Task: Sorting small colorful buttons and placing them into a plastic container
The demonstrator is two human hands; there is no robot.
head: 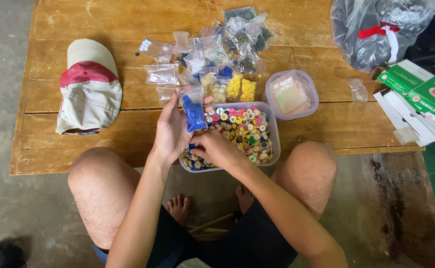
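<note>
My left hand (170,131) holds up a small clear plastic bag of blue buttons (193,110) over the near left corner of a clear rectangular tub (276,144). The tub is full of mixed coloured buttons (244,130) and sits at the near edge of a low wooden table (78,94). My right hand (216,147) reaches into the tub's left side, fingers curled among the buttons just below the bag. Whether it pinches a button is hidden.
Several small bags of sorted buttons (217,54) lie behind the tub. A round clear container of empty bags (291,94) stands to its right. A white and red cap (89,87) rests at the left. Green boxes (418,97) and a large plastic bag (376,30) are at the right.
</note>
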